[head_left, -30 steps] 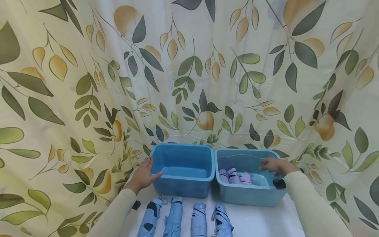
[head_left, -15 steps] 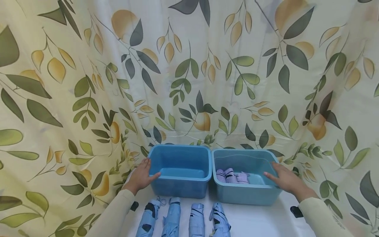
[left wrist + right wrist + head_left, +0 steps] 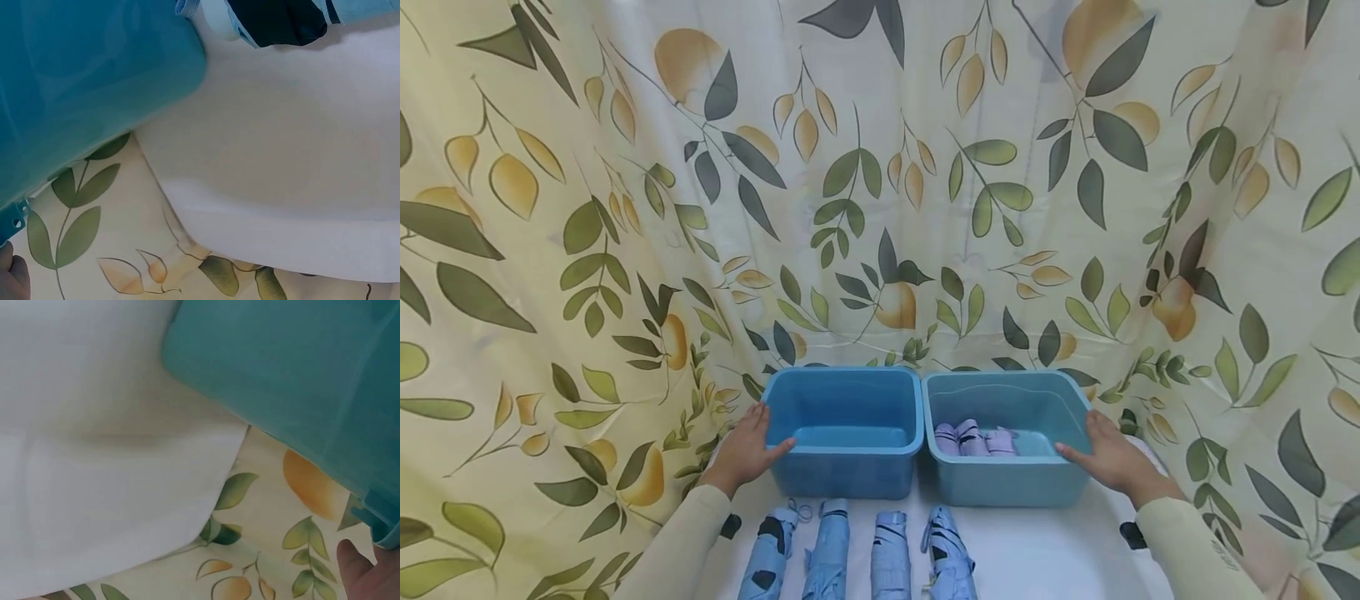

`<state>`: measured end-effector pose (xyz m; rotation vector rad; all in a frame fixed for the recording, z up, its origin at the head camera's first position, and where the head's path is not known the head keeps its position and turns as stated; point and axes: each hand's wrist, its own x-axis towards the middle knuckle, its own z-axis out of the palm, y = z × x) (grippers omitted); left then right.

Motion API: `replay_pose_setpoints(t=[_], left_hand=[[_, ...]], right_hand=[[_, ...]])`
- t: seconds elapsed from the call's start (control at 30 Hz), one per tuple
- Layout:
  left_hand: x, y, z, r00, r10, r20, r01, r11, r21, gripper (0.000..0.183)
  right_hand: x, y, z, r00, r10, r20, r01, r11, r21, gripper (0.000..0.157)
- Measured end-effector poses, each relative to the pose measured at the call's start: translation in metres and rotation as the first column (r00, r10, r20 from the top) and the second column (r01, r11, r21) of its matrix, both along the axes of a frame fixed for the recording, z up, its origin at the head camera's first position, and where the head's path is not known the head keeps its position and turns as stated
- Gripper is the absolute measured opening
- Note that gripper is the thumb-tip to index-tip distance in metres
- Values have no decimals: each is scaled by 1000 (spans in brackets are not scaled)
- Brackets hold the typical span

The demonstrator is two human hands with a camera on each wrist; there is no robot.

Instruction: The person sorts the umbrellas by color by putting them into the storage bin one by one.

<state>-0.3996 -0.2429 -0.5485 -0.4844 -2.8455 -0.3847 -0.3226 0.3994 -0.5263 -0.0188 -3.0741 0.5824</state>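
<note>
My left hand (image 3: 743, 450) lies against the outer left side of a blue plastic bin (image 3: 842, 477), fingers extended along the wall and thumb at the front rim. Against the right side of a paler teal-blue bin (image 3: 1007, 485), my right hand (image 3: 1118, 458) rests the same way, its thumb over the rim. The two bins stand side by side with their rims meeting. Three rolled purple folding umbrellas (image 3: 972, 438) lie at the left inside the right bin; nothing shows inside the left one. In the wrist views, fingertips (image 3: 356, 565) appear just at the bin's rim.
Several folded blue umbrellas (image 3: 891, 554) lie in a row on the white table (image 3: 1037, 554), in front of the bins. A leaf-and-fruit patterned curtain (image 3: 880, 167) hangs behind and on both sides. The table's rounded corners show in both wrist views.
My right hand has come out from over the inside of the right bin to its outer right side. The right bin has shifted slightly; my left hand has stayed at the left bin.
</note>
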Motion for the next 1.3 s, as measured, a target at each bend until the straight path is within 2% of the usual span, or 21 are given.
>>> replay_pose_setpoints(t=[0.27,0.37,0.47,0.57,0.7,0.8,0.93,1.13,1.3], left_hand=[[6,3,9,999,20,40,-18,999,-50,108],[7,3,14,1000,17,22,-15,997,-82,105],[10,2,15,1000,-10,-14,9,998,-65,99],[18,1,17,999,-26,-38,26,1000,-18,90],[36,-3,16,998,-25,-50,27,999,44,82],[51,-9,9,998,-9,-55,14,995,95,78],[69,-20,-8,999,41,-25,-37,989,140,75],[95,-32,-38,990,117,84,-128,983,133,78],[105,-33,-66,976,121,182,-144,983,116,70]], right_hand=[[2,1,-6,1000,7,-17,-7,1000,6,113],[2,-2,-6,1000,-3,-24,3,1000,12,112],[2,-5,-5,999,-13,-31,14,1000,10,112],[2,-6,-6,999,-23,-34,23,1000,16,114],[3,-5,-9,998,-28,-55,30,998,49,115],[3,-4,-13,997,-27,-68,31,998,58,115],[3,-2,-17,997,-29,-74,34,997,65,116],[4,-2,-18,997,-31,-74,35,998,52,116],[4,-4,-15,997,-43,-62,46,998,51,117]])
